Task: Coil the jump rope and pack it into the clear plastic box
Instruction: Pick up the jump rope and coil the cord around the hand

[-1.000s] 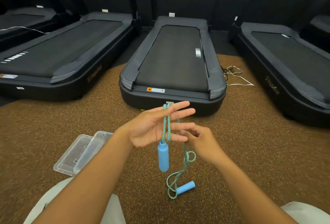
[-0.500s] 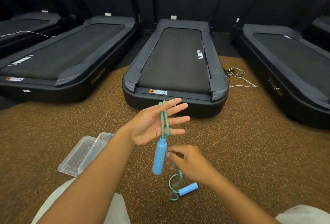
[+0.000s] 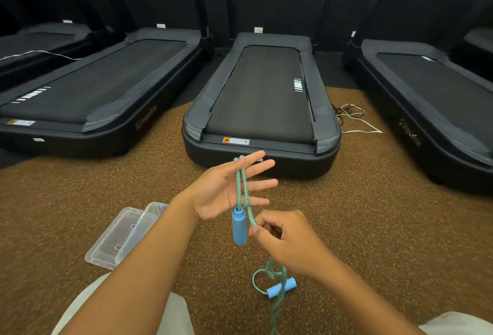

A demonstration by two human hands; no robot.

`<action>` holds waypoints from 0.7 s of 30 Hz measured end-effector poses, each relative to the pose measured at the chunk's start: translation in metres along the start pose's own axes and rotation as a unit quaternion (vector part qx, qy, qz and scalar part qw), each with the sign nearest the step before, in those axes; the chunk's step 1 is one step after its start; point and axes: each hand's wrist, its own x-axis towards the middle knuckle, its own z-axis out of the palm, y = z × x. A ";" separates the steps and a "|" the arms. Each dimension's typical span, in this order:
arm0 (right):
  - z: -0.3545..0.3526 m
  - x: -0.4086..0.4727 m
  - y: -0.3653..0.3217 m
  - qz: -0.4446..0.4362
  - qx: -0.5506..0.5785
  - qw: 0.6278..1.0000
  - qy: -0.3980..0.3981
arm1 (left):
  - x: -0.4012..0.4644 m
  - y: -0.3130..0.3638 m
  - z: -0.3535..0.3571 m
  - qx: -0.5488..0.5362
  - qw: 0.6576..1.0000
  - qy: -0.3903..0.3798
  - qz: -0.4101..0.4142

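Note:
My left hand is raised palm-up with straight, spread fingers. The blue-green jump rope is looped over those fingers, and one blue handle dangles just below the palm. My right hand pinches the rope beside that handle, slightly lower and to the right. From there the rope drops to a small tangle on the floor by the second blue handle. The clear plastic box lies on the floor to the left, partly hidden by my left forearm, with its clear lid next to it.
Brown speckled rubber flooring runs all around. A black treadmill stands straight ahead, with others to the left and right. Loose cables lie between the middle and right treadmills. My knees in light trousers show at the bottom edge.
My right hand went down along the rope, away from the left fingers, then rose a little beside the dangling handle. The left hand stays spread with the loop on it.

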 end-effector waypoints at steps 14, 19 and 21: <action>-0.049 0.010 -0.026 -0.052 0.058 0.995 0.064 | -0.005 0.002 0.007 -0.015 0.999 -0.029 -0.022; -0.061 0.019 -0.022 -0.051 -0.022 0.993 0.100 | -0.001 -0.010 0.013 0.037 0.996 -0.054 -0.059; -0.065 0.022 -0.020 -0.052 -0.050 0.992 0.099 | 0.000 -0.013 0.014 0.057 0.993 -0.069 -0.078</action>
